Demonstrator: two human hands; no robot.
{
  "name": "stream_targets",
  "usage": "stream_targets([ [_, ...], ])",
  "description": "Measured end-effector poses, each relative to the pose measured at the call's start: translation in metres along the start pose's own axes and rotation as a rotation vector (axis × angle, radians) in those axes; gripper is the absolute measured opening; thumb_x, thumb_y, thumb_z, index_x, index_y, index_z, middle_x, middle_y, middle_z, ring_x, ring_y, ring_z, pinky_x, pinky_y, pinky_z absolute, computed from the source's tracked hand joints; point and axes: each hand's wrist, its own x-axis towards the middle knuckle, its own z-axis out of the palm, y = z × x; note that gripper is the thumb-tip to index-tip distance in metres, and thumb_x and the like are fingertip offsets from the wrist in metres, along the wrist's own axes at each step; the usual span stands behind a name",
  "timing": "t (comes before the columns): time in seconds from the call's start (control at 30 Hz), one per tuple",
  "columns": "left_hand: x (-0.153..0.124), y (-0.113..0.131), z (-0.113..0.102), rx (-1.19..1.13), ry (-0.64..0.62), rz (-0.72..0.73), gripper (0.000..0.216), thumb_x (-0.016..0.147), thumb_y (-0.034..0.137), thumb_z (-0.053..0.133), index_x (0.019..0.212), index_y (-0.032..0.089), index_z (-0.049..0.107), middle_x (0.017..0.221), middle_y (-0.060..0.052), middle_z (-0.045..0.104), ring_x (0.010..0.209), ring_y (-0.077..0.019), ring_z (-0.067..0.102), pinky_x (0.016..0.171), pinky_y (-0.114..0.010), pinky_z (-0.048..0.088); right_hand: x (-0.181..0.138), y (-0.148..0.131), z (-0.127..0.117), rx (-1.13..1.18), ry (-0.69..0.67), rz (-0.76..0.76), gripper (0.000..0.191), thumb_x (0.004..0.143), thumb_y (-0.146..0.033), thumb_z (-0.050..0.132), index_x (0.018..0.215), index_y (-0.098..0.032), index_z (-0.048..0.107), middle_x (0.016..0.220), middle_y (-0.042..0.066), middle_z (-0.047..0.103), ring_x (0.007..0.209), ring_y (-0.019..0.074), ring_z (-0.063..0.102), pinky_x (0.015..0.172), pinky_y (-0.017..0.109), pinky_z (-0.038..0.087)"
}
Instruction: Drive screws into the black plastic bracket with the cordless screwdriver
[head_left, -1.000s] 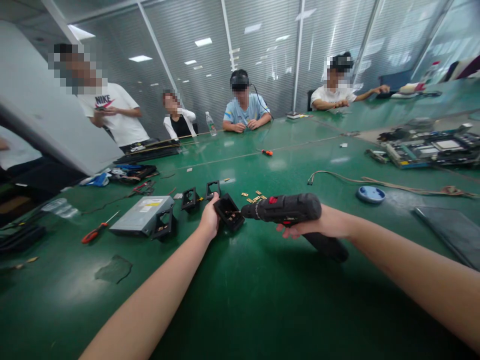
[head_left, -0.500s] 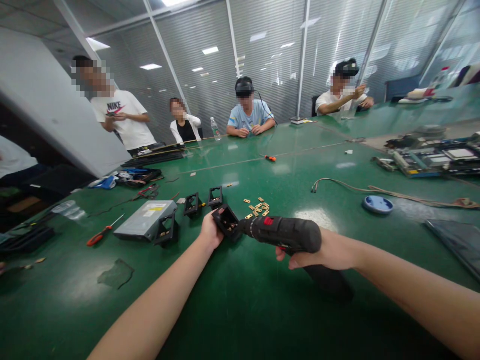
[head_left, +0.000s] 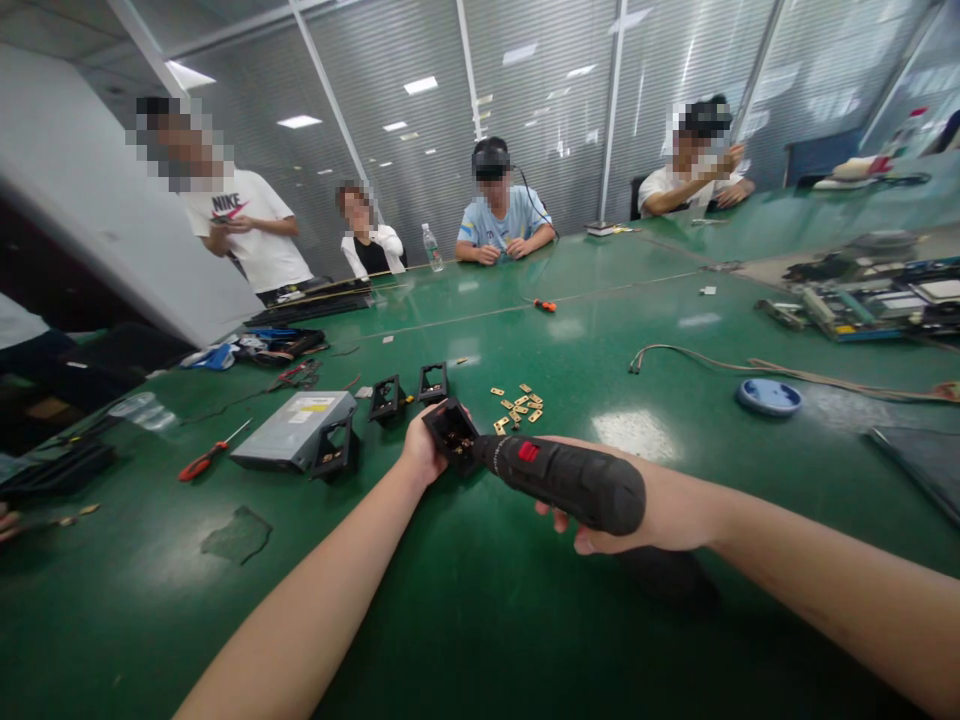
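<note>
My left hand [head_left: 424, 446] is closed on a black plastic frame [head_left: 448, 420], tilted so its hollow faces me, with small brass-coloured parts inside. In my right hand [head_left: 592, 540] is a black cordless drill [head_left: 570, 480] with a red switch on top. The drill's nose reaches into the frame's right side; its very tip is hidden there. Just beyond lies a scatter of small brass plates [head_left: 517, 405] on the green table [head_left: 480, 620]. Several like black frames [head_left: 334, 448] stand to the left of my left hand.
A silver disc drive [head_left: 296, 425] and an orange-handled screwdriver [head_left: 210, 455] lie left, near a dark glass-like shard [head_left: 238, 535]. To the right are a blue round lid [head_left: 769, 396], cables [head_left: 750, 362] and circuit boards [head_left: 870, 305]. Several people sit or stand across the table.
The drill's rear has dropped and its body tilts more, with its nose still at the frame. The frame has shifted very slightly. My view has moved a little.
</note>
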Motion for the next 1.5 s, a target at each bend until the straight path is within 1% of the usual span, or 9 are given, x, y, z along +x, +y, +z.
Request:
stream_targets([
  [0.17,-0.0003,-0.0009,0.0014,0.011,-0.016,0.015,0.033,0.083,0.035,0.051,0.075,0.01,0.07,0.07,-0.01,0.069,0.065,-0.0196,0.066,0.065,-0.031,0.055,-0.0024,-0.0063,0.004,-0.101,0.062,-0.014,0.106,0.07,-0.02,0.085,0.159,-0.015,0.028,0.105,0.01,0.071,0.098,0.0256,0.068,0.097,0.045,0.051],
  [0.27,-0.003,0.0006,0.0051,-0.003,0.011,0.019,0.032,0.084,0.033,0.049,0.073,0.01,0.069,0.068,-0.009,0.068,0.064,-0.0189,0.066,0.064,-0.031,0.055,-0.0018,-0.0072,0.0059,-0.123,0.073,-0.023,0.101,0.071,-0.02,0.084,0.156,-0.014,0.031,0.102,0.009,0.072,0.089,0.0228,0.07,0.089,0.041,0.055],
  [0.33,-0.0044,0.0018,0.007,0.006,0.0,0.01,0.031,0.084,0.032,0.049,0.072,0.011,0.069,0.068,-0.009,0.068,0.063,-0.0189,0.066,0.063,-0.031,0.054,-0.0015,-0.0071,0.0064,-0.131,0.072,-0.045,0.088,0.072,-0.019,0.083,0.15,-0.016,0.041,0.1,0.008,0.072,0.083,0.0207,0.07,0.08,0.036,0.058],
  [0.43,-0.0042,0.0027,0.0076,0.031,-0.045,-0.01,0.029,0.084,0.031,0.052,0.073,0.011,0.069,0.07,-0.01,0.069,0.064,-0.0193,0.066,0.063,-0.031,0.054,-0.0019,-0.0072,0.0052,-0.105,0.065,-0.075,0.06,0.074,-0.017,0.081,0.128,-0.018,0.057,0.098,0.006,0.071,0.081,0.0193,0.07,0.074,0.031,0.058],
  [0.53,-0.0014,0.0022,0.0065,0.02,-0.053,-0.024,0.028,0.084,0.031,0.052,0.075,0.011,0.069,0.072,-0.01,0.07,0.065,-0.0198,0.066,0.064,-0.032,0.055,-0.0028,-0.0081,0.0032,-0.089,0.055,-0.051,0.041,0.074,-0.014,0.079,0.111,-0.017,0.063,0.092,0.004,0.07,0.08,0.018,0.069,0.073,0.029,0.059],
  [0.6,0.0007,0.0017,0.0054,0.0,-0.05,-0.029,0.029,0.084,0.032,0.051,0.076,0.011,0.069,0.072,-0.01,0.07,0.066,-0.0201,0.066,0.065,-0.032,0.055,-0.0034,-0.0085,0.0024,-0.096,0.048,-0.021,0.036,0.075,-0.013,0.078,0.107,-0.015,0.064,0.09,0.004,0.07,0.078,0.0173,0.069,0.072,0.028,0.059],
  [1.0,0.0012,0.0033,0.003,0.014,-0.078,-0.035,0.031,0.085,0.033,0.048,0.078,0.011,0.069,0.071,-0.011,0.069,0.066,-0.0221,0.067,0.063,-0.034,0.054,-0.0023,-0.0039,0.0012,-0.131,0.038,-0.029,0.041,0.076,-0.014,0.079,0.113,-0.018,0.061,0.092,0.003,0.071,0.078,0.0165,0.069,0.072,0.027,0.059],
  [1.27,0.0008,0.002,0.0045,-0.003,-0.04,0.006,0.028,0.084,0.029,0.048,0.077,0.011,0.068,0.072,-0.01,0.069,0.065,-0.0202,0.067,0.065,-0.033,0.056,0.0022,-0.0082,-0.0002,-0.126,0.051,-0.027,0.021,0.07,-0.016,0.078,0.089,-0.013,0.069,0.082,0.004,0.069,0.073,0.0164,0.066,0.068,0.027,0.056],
  [1.5,-0.0028,0.0035,0.0033,-0.035,-0.043,-0.036,0.025,0.083,0.029,0.049,0.077,0.012,0.067,0.071,-0.01,0.069,0.065,-0.0211,0.066,0.064,-0.034,0.055,-0.0004,-0.0051,0.0097,-0.107,0.089,0.003,0.024,0.069,-0.018,0.08,0.09,-0.013,0.07,0.083,0.005,0.071,0.075,0.0181,0.066,0.069,0.03,0.055],
])
